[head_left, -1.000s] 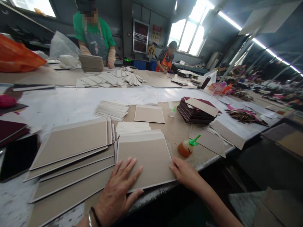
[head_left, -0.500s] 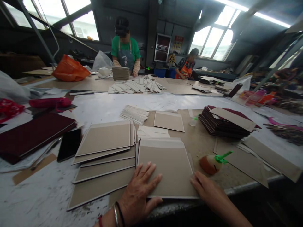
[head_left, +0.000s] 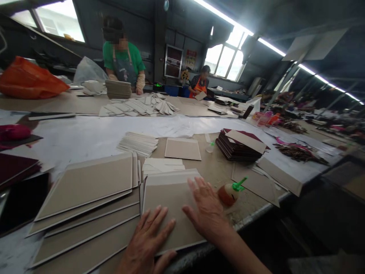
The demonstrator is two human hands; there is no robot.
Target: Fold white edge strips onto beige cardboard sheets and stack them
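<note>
A beige panel (head_left: 171, 198) with a paler strip along its far edge lies at the table's front edge. My left hand (head_left: 148, 239) rests on its near left part, fingers spread. Flat on its right side lies my right hand (head_left: 207, 207), the fingers stretched out and the thumb apart. Both hands are open and grip nothing. Left of the panel, several similar beige panels (head_left: 91, 186) lie fanned in an overlapping pile. A glue bottle (head_left: 228, 194) with a green nozzle and brownish contents stands just right of my right hand.
White strips (head_left: 162, 166) and a single beige panel (head_left: 183, 148) lie beyond. A stack of dark red panels (head_left: 239, 146) stands at right, near a small green-tipped bottle (head_left: 210, 147). A black phone (head_left: 24, 201) lies at left. Across the table, a person in green (head_left: 124, 64) stands behind a stack.
My right hand has moved from the panel's right edge onto its top and opened flat. My left hand stays on the panel. The view has turned to the right.
</note>
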